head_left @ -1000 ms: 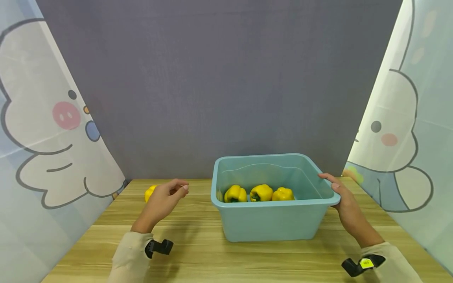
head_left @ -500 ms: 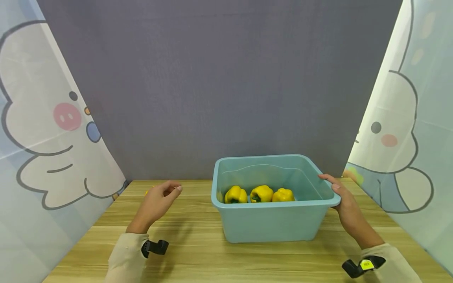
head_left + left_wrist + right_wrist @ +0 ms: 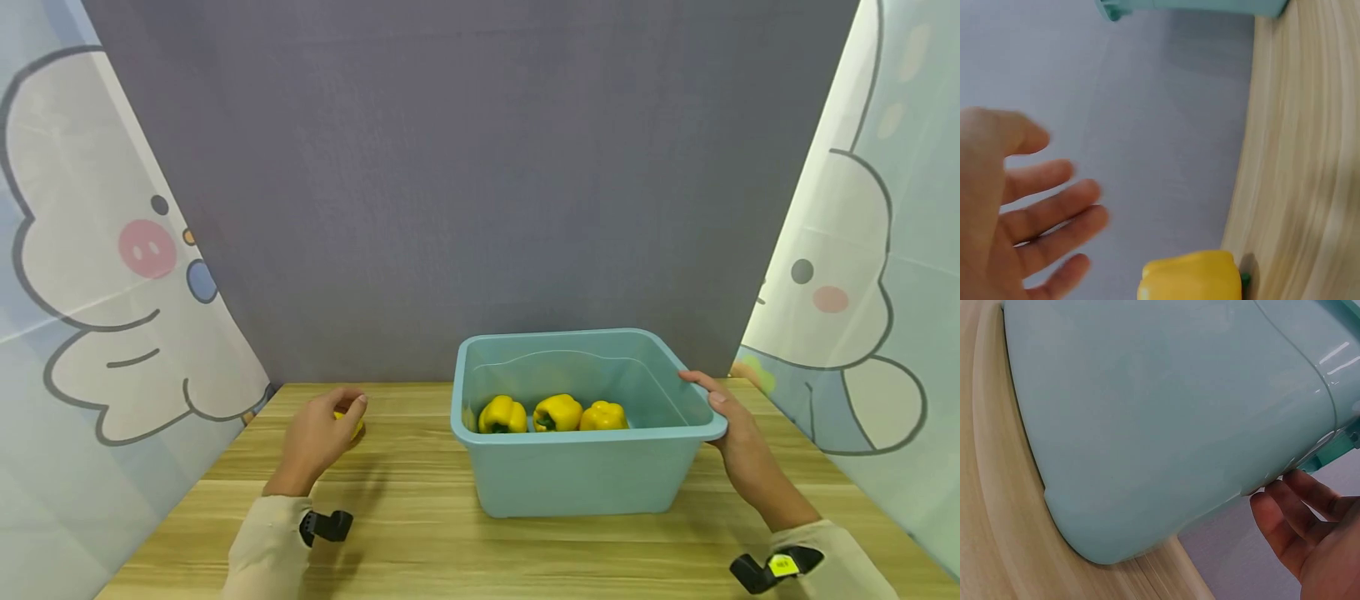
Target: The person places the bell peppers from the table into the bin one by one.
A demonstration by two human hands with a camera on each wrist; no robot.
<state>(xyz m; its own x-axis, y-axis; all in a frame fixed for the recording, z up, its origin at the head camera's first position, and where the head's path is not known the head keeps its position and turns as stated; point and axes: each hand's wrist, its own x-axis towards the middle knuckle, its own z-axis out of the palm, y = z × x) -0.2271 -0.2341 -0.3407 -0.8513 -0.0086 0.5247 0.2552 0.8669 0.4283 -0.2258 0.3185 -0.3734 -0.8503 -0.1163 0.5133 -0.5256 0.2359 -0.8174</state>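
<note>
My left hand point(image 3: 311, 437) is over the left part of the table beside a yellow bell pepper point(image 3: 1191, 278). In the left wrist view its fingers are loosely bent and apart from the pepper, which lies on the table with a green stem showing. From the head view the hand covers most of that pepper. A light blue plastic bin point(image 3: 588, 473) stands right of centre with three yellow bell peppers point(image 3: 557, 413) on its floor. My right hand point(image 3: 738, 433) grips the bin's right rim, thumb on top and fingertips against the outer wall underneath.
The wooden table point(image 3: 420, 542) reaches back to a grey cloth backdrop point(image 3: 480, 183). Cartoon-printed curtains point(image 3: 165, 358) stand along both sides. Each wrist carries a black strap with a small camera point(image 3: 330, 526).
My left hand has moved left and slightly back toward me, over the loose pepper, which now shows at its right side. The right hand and the bin have stayed put.
</note>
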